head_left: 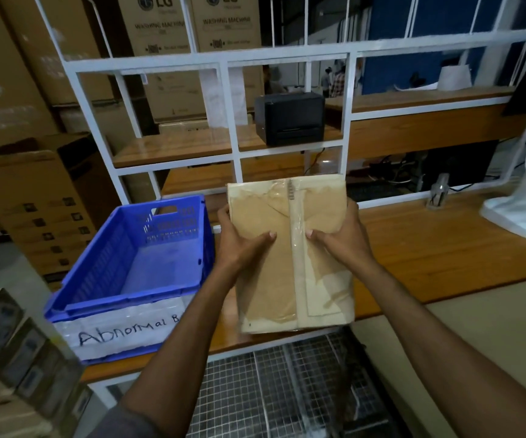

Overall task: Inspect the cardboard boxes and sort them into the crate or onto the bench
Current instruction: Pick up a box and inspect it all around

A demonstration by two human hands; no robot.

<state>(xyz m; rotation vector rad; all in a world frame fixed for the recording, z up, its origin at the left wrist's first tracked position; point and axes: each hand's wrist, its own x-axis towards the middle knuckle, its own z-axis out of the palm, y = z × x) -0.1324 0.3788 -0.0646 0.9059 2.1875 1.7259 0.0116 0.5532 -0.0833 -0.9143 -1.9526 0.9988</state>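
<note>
wire-mesh cart (271, 390): nearest, at 6 o'clock under the forearms; what it carries I cannot make out.
left hand (242, 248): grasps the box's left edge, thumb laid on the upper face.
right hand (340, 238): grasps the right edge the same way, thumb beside the tape seam.
cardboard box (290, 273): held in the air over the bench's near edge, taped face tilted towards the person, I judge so that the seam and the wrinkled clear tape can be checked; no print on it is legible.
crate (113, 301): blue, at 9 o'clock from the box, on the bench and handy for rejects.
label (122, 333): handwritten "Abnormal B", the rest hidden by the left forearm.
bench (429, 248): wooden, running out to 3 o'clock.
printer (290, 118): black, at 12 o'clock on a shelf of the white rack (287, 55).
cartons (192, 23): at 11 o'clock behind the rack, printed "LG" and "WASHING MACHINE".
</note>
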